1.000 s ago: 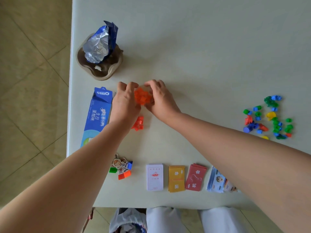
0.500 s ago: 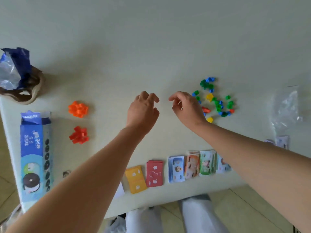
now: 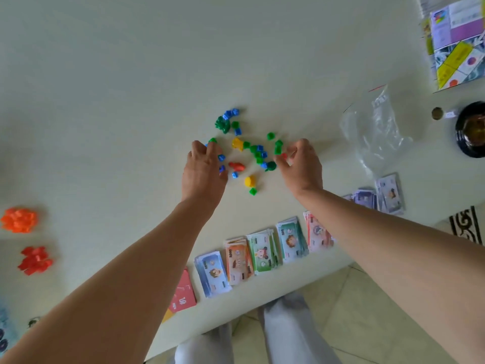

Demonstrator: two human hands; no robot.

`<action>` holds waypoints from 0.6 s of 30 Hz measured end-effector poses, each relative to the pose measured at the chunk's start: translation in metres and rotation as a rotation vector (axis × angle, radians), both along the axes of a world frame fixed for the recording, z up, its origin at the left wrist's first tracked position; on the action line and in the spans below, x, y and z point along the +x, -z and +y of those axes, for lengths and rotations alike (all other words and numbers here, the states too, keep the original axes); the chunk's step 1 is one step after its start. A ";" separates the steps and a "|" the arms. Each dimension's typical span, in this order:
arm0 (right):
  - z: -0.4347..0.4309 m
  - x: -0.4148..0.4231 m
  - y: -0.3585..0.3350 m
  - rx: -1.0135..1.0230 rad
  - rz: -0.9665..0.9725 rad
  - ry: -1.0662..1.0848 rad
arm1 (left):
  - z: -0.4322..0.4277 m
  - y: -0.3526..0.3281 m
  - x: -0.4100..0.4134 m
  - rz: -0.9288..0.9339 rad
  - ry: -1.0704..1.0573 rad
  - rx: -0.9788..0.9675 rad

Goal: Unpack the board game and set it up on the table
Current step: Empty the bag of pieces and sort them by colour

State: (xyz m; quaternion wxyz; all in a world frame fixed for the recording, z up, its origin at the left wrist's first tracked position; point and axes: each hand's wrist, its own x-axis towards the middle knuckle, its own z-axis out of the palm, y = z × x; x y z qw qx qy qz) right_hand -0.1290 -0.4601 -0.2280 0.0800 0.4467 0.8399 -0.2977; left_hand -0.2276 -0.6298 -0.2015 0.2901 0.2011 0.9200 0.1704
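On the smooth pale table (image 3: 105, 88), small glossy plastic pieces (image 3: 258, 151) in green, blue, yellow and red lie scattered in the middle, blocky and knobbly in shape. The left hand (image 3: 203, 172) hovers palm down at the left edge of the scatter, with its fingers loosely spread and holding nothing. The right hand (image 3: 301, 166) is at the right edge with curled fingers close around a red piece; whether it grips it cannot be told. Flat stacks of paper money (image 3: 263, 252) line the near edge. A crinkled clear bag (image 3: 378, 132) lies to the right, and the folded printed board (image 3: 456, 40) is at the far right. Orange pieces (image 3: 19, 220) and red pieces (image 3: 35, 260) are heaped at the left.
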 end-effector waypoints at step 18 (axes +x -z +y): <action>-0.025 -0.041 -0.028 -0.119 0.330 -0.058 | -0.032 -0.014 0.002 0.022 -0.075 0.055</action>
